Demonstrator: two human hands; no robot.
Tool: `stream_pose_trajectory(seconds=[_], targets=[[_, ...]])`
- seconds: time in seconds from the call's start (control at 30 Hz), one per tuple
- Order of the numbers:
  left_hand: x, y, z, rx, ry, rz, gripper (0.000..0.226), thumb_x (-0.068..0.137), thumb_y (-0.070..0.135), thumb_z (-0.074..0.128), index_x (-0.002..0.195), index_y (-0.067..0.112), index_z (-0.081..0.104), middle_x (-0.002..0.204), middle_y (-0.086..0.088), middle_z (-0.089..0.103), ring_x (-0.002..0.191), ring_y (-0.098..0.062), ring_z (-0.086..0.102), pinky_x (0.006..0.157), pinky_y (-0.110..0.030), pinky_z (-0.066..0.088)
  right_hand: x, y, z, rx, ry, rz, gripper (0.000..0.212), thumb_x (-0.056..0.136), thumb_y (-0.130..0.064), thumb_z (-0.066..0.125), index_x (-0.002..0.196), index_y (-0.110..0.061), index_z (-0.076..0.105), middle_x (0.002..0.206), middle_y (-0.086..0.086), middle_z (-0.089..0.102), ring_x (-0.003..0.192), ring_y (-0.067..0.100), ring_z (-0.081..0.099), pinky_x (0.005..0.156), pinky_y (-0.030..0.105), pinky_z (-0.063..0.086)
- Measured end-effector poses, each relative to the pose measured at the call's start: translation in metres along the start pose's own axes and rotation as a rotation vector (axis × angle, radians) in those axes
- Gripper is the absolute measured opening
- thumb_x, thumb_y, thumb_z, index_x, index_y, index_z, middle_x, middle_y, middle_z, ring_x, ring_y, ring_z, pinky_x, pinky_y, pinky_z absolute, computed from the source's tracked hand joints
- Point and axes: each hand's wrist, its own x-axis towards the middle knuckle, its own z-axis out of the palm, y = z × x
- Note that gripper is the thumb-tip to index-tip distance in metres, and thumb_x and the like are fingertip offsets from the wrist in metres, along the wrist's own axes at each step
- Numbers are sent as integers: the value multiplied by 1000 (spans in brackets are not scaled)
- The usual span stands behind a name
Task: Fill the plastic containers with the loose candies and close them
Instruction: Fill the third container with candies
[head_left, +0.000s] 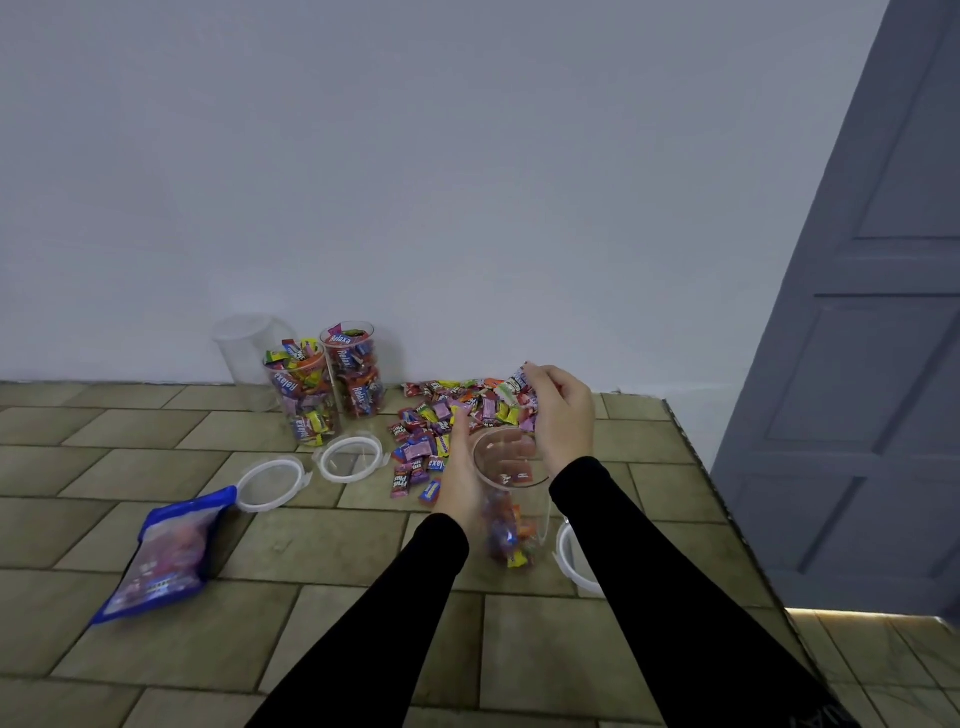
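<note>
A clear plastic container (514, 499) stands on the tiled floor near me, partly filled with candies at its bottom. My left hand (460, 480) grips its left side. My right hand (558, 410) hovers over its open mouth, fingers curled around a bunch of wrapped candies. A pile of loose candies (447, 421) lies on the floor just beyond. Two full open containers (306, 400) (356, 371) stand by the wall, with an empty one (249, 353) behind them.
Two white ring lids (270, 483) (349, 459) lie on the floor left of the pile, a third lid (574, 561) lies right of the held container. A blue candy bag (163, 556) lies at the left. A grey door (857, 364) stands at right.
</note>
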Motion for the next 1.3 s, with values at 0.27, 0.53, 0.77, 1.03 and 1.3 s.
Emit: stream_pose_trajectory(seconds=[0.27, 0.53, 0.77, 1.03, 1.3], targets=[[0, -1, -1, 15, 9, -1, 81, 91, 69, 27, 95, -1, 68, 91, -22, 70, 74, -32, 68, 69, -35, 54, -3, -3, -1, 99, -47, 26, 23, 75, -19, 67, 52, -21, 66, 60, 6, 54, 61, 23, 52, 58, 31, 44], [-1, -2, 0, 5, 19, 19, 79, 93, 66, 27, 91, -1, 68, 91, -22, 68, 72, -30, 65, 66, -33, 55, -5, -3, -3, 59, -61, -3, 14, 64, -13, 55, 54, -22, 59, 49, -3, 46, 51, 21, 43, 56, 27, 35], [1, -3, -1, 7, 31, 22, 82, 94, 67, 26, 99, -6, 65, 91, -23, 66, 68, -28, 66, 61, -30, 53, -13, -10, -5, 155, -128, -6, 13, 67, -9, 53, 78, -6, 59, 69, 16, 61, 50, 26, 55, 43, 21, 43], [-1, -4, -4, 39, 27, 48, 95, 87, 71, 31, 118, -15, 56, 108, -33, 61, 79, -34, 63, 70, -36, 52, -10, -7, -4, 88, -177, 42, 14, 74, -14, 55, 77, -8, 68, 89, 8, 74, 81, 32, 69, 58, 26, 52], [3, -2, -8, 123, -53, 60, 87, 78, 71, 36, 106, -6, 66, 101, -25, 67, 84, -34, 61, 74, -37, 45, 10, -17, -9, 73, -114, 234, 18, 88, -10, 52, 76, -9, 66, 84, 11, 74, 53, 23, 61, 49, 26, 34]])
